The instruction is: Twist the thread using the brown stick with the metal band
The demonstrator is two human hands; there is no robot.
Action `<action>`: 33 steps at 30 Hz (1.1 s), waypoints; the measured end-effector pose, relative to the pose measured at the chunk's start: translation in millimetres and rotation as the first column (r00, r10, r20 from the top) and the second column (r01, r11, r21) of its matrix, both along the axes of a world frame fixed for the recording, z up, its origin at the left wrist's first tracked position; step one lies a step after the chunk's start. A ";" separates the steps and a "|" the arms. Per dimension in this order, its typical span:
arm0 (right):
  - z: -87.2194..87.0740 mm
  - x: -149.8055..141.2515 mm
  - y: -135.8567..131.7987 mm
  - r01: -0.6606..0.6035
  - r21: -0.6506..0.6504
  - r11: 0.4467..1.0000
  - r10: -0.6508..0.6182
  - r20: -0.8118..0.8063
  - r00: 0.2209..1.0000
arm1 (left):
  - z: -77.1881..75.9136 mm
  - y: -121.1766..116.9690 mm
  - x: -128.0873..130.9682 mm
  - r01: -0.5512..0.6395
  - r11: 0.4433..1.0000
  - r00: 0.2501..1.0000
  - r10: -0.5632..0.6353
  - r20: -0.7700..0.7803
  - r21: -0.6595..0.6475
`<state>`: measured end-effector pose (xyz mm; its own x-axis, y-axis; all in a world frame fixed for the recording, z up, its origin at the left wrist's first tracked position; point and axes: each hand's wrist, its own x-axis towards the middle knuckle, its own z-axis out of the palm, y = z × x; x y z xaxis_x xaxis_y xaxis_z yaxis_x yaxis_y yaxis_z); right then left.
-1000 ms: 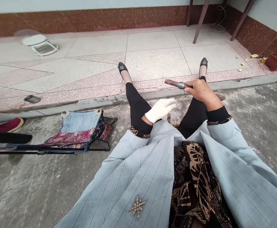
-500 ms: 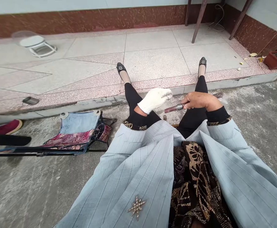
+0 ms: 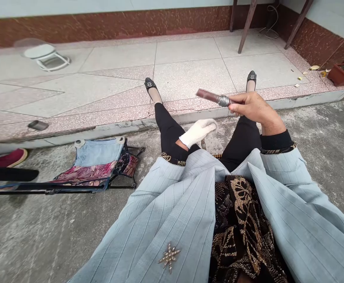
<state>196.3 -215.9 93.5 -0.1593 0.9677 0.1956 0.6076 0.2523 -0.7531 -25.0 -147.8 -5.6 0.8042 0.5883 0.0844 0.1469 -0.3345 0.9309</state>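
My right hand (image 3: 256,108) is bare and raised above my right knee. It is shut around a dark reddish wooden rod (image 3: 206,95) with a silver metal band (image 3: 224,100), whose far end points left. My left hand (image 3: 198,133) wears a white cotton glove and rests low over my left thigh, its fingers closed together. Nothing shows in it. A small brown upright piece (image 3: 203,144) stands just beside the glove, mostly hidden. I am seated, with black trousers and black flat shoes stretched out ahead, and a pale blue pinstriped jacket over a gold-patterned dark batik cloth (image 3: 239,228).
A folding chair (image 3: 98,165) of denim and floral fabric stands at my left. Beyond it lie a black pole (image 3: 9,174) and a red shoe (image 3: 6,158). A low concrete step (image 3: 130,125) meets speckled floor tiles ahead. A white stool (image 3: 46,57) and a planter (image 3: 342,75) sit farther off.
My right hand has risen and turned, lifting the rod above my knee with its end pointing up and left. My gloved left hand has dropped lower toward my thigh.
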 end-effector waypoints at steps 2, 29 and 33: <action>1.4 1.4 3.8 0.088 0.061 0.994 -0.091 0.043 0.995 | 7.9 -10.6 -5.1 0.080 0.993 0.992 -0.072 -0.100 0.083; -13.5 -2.1 -1.7 -0.395 -0.507 0.766 0.562 0.231 0.794 | 51.3 13.8 -10.2 -0.134 0.822 0.963 0.239 -0.122 0.554; -0.7 -5.2 -9.2 -0.345 -0.362 0.866 0.434 0.203 0.878 | 31.9 15.7 -5.1 -0.212 0.876 0.962 0.266 -0.067 0.433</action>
<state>191.1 -225.1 92.9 -0.5387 0.8172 -0.2048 0.6970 0.2958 -0.6532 -30.2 -132.1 26.3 0.6630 0.6955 0.2769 0.3746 -0.6285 0.6817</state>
